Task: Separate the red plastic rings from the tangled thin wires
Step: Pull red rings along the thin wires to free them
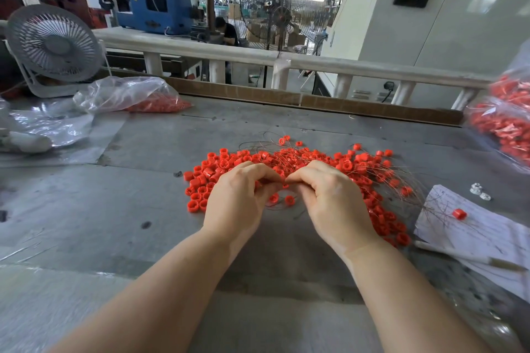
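Grey bench (86,209), scuffed, partly under clear plastic sheet. Person stands at near edge, both forearms bare and reaching in.

Rings (358,163): red, a wide loose heap mid-bench, spreading from left of the hands round behind them and down the right side. Wires (401,180) thin, dark, tangled through the heap's middle and right part, some loops rising at the far edge, strands trailing onto a paper (473,226) at right. One ring (459,214) lies alone on that paper. A pen (470,257) lies at the paper's near edge.

Left hand (238,198): fingers curled in tight, tips meeting the other hand's at the heap's near edge. Seems to pinch something small there; a ring or a wire, cannot tell which.

Right hand (332,200): same posture, fingers curled, thumb and fingertips pinched toward the left hand. What it holds is hidden by the fingers.

Two rings (289,200) lie loose on the bench just below the meeting fingertips.

Far left: bag (129,94) of clear plastic with red rings in it, lying on its side. Behind it a small white fan (54,43). Right edge: more bags (504,123) packed with red rings. Two small white parts (480,191) near the paper's top.
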The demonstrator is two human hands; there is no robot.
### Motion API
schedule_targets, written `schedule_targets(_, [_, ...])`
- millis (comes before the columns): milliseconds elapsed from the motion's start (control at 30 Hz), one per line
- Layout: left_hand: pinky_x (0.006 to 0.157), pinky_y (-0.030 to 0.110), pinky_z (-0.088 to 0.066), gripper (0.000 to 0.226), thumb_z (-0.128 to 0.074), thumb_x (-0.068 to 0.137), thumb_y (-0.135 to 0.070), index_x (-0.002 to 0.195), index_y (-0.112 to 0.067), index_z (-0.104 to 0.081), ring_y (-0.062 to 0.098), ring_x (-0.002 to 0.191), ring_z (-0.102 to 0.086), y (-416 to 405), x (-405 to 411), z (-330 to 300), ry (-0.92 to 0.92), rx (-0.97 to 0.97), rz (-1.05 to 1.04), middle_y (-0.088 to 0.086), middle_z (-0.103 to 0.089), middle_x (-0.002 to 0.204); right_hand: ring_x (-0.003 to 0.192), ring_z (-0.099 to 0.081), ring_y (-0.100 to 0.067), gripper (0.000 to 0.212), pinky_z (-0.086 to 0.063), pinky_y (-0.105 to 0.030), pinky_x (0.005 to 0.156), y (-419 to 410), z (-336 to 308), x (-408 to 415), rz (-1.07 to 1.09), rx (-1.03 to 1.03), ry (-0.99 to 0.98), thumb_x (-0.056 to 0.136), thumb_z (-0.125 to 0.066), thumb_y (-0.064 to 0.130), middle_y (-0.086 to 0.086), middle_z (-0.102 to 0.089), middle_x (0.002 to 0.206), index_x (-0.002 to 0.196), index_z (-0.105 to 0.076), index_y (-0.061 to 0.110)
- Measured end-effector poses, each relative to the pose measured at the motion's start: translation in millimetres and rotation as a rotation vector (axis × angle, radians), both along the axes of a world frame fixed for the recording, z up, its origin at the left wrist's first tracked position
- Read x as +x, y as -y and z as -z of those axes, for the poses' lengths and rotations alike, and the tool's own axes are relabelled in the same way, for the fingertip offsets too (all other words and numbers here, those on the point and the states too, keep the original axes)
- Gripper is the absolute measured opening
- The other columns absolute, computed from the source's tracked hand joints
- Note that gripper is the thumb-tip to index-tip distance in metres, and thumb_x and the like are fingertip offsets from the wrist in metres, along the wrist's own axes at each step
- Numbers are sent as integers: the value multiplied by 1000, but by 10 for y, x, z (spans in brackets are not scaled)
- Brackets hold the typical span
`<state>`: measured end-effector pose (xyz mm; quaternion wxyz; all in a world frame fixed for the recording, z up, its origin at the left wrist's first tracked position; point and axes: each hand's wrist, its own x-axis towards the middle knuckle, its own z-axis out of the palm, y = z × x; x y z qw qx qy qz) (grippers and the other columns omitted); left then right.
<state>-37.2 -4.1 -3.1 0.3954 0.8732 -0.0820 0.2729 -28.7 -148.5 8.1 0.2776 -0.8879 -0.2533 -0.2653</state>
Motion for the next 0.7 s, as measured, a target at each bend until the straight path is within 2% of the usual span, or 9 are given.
schedule_targets(233, [65, 5, -34, 5, -69, 82, -15, 81, -19, -72, 4, 73, -53, -22, 35, 3, -70, -42, -68, -13, -61, 79, 80, -62, -25, 8, -49, -38, 71, 3, 5, 17, 54, 45, 3, 83, -68, 8, -3, -66, 80, 86, -74, 12])
schedule_targets(433, [66, 18, -32, 9, -65, 86, -17, 81, -24, -68, 10, 81, -53, -40, 38, 17, -104, 7, -139, -15, -56, 80, 79, -61, -26, 12, -50, -37, 69, 38, 7, 37, 160, 89, 23, 83, -65, 5, -3, -65, 80, 88, -74, 13])
schedule_targets(500, [71, 20, -29, 8, -64, 87, -18, 90, -22, -70, 16, 93, -50, -43, 29, 36, -95, 97, -142, -11, -57, 89, 78, -60, -25, 13, -49, -35, 68, 43, 8, 44, 187, 92, 17, 84, -64, 5, -2, -64, 80, 88, -74, 14])
schedule_targets(600, [83, 21, -26, 26, -56, 92, -32, 116, -31, -65, 18, 104, -37, -17, 24, 84, -133, 338, -125, -8, -55, 113, 77, -59, -23, 14, -48, -35, 69, 26, 10, 28, 192, 94, 11, 85, -62, 6, -1, -64, 80, 88, -73, 14])
schedule_targets(700, [84, 24, -21, 25, -55, 91, -40, 114, -38, -65, 16, 105, -32, -14, 30, 97, -172, 421, -116, -12, -50, 119, 77, -59, -22, 14, -48, -34, 70, 28, 7, 15, 187, 108, 7, 85, -61, 6, -1, -64, 80, 87, -72, 13])
